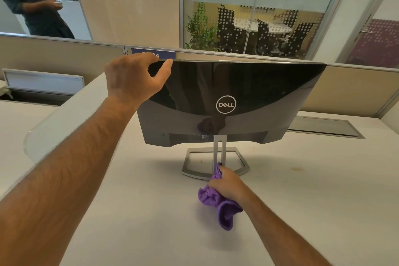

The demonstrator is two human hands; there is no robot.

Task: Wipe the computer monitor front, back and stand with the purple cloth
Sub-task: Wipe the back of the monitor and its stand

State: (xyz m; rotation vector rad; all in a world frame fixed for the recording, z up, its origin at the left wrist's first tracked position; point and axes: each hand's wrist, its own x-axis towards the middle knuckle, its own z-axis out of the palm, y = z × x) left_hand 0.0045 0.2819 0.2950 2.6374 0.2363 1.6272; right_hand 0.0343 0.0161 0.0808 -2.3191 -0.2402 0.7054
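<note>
Right hand [226, 183], fingers curled around the purple cloth [218, 203], rubs the stand [220, 153] while the left hand [133, 80] pinches the monitor [226, 93] top edge; hard pressure could tip it.

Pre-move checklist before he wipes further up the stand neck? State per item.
1. Monitor steadied: ok, left hand grips its top edge near the corner.
2. Purple cloth in grip: ok, right hand holds it bunched.
3. Cloth on the stand: ok, its tip touches the foot of the neck.
4. Back faces the person: ok, the logo shows.
5. Stand base flat on desk: ok, it looks level.
6. Front already wiped: cannot tell, screen faces away.
</note>
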